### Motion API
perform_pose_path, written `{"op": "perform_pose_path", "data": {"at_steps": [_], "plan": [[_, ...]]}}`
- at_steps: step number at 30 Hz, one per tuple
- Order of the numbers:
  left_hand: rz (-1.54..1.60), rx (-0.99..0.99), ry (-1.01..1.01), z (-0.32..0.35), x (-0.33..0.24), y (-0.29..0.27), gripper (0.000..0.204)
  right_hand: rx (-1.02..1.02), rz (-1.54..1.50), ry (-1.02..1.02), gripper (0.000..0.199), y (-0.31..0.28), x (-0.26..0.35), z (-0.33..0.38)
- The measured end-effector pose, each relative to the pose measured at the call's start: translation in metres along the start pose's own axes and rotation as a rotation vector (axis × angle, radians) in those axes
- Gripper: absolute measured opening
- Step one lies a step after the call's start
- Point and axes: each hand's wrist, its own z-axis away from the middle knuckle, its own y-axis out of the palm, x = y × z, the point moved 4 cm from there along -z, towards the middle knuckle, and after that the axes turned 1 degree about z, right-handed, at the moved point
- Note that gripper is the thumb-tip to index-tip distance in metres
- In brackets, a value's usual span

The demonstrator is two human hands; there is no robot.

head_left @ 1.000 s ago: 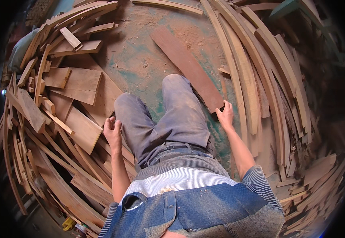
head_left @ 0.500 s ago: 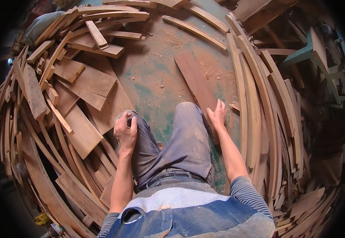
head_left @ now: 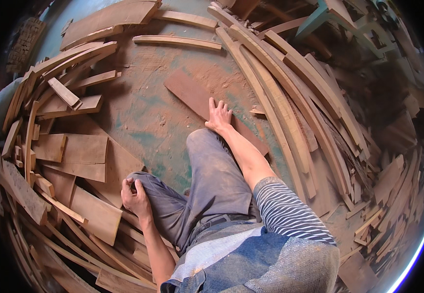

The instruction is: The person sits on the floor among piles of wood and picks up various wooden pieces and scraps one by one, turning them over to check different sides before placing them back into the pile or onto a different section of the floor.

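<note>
Right hand [head_left: 218, 116] flat, fingers spread wide on the board [head_left: 192, 95] | board lies on the floor [head_left: 143, 122], running beyond the fingertips | left hand [head_left: 135, 195] curled, gripping the knee [head_left: 146, 183]

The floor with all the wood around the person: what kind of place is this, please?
Probably a woodworking shop. Curved strips and flat offcuts are piled around a dusty green floor. The right hand rests on a reddish plank; the left hand is at the trouser leg.
</note>
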Motion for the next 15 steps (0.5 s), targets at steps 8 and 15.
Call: {"op": "perform_pose_path", "data": {"at_steps": [8,15], "plan": [[0.041,0.063,0.015,-0.017,0.006,0.018,0.020,-0.026,-0.189,0.046,0.106,-0.043,-0.084,0.095],[0.125,0.091,0.056,-0.025,-0.006,0.034,0.025,-0.107,-0.144,0.243,0.111,-0.131,-0.205,0.214]]}}
